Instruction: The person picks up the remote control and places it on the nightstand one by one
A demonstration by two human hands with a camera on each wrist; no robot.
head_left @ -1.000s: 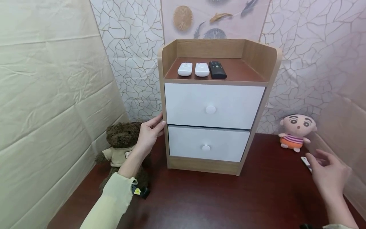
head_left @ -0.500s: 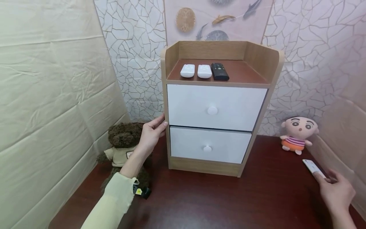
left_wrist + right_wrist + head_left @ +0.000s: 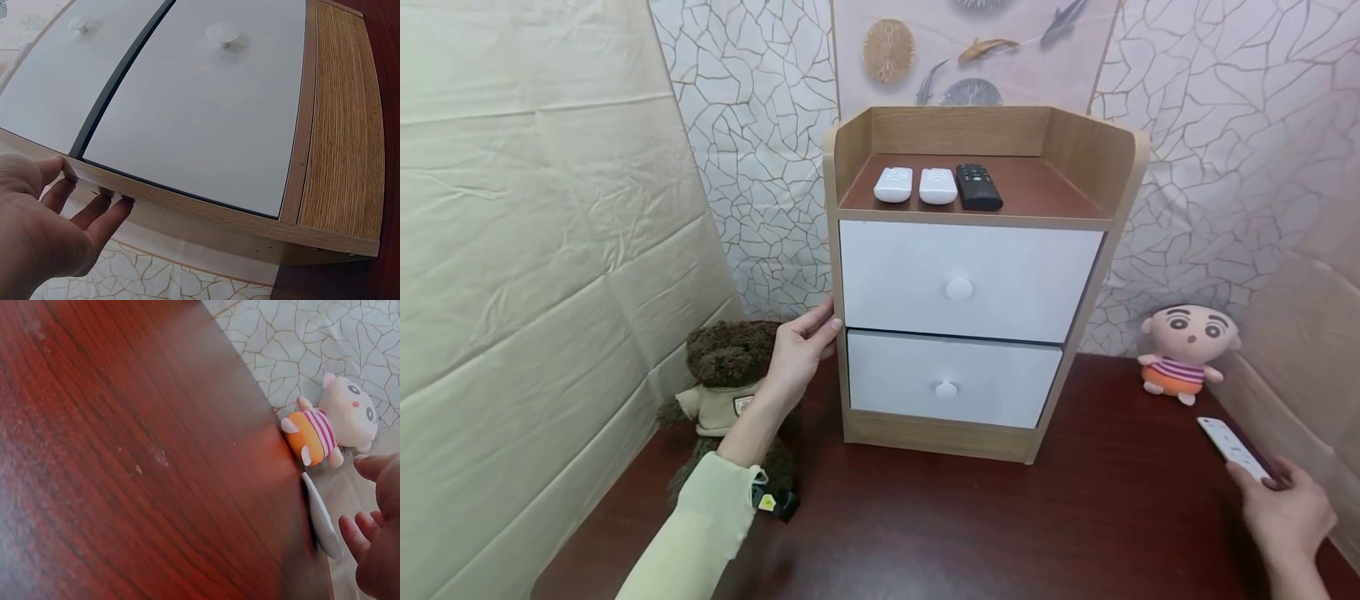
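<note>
A wooden cabinet (image 3: 940,435) stands on the dark red table, its two white drawers closed. My left hand (image 3: 797,354) holds the cabinet's left side, thumb at the front edge and fingertips against the outer side panel (image 3: 187,228). Over on the right, a white remote control (image 3: 1231,448) lies on the table. My right hand (image 3: 1288,512) is at its near end, with the thumb by the left edge in the head view. In the right wrist view the thumb and fingers (image 3: 355,537) are spread beside the remote.
Two white remotes (image 3: 893,185) and a black remote (image 3: 978,187) lie on the cabinet's top shelf. A brown teddy bear (image 3: 718,408) sits left of the cabinet. A plush doll (image 3: 1180,358) in orange shorts sits at the back right, near the beige cloth wall (image 3: 1292,350).
My right hand has moved down and slightly right, uncovering more of the white remote. The left hand keeps its place on the cabinet. The head view has shifted slightly.
</note>
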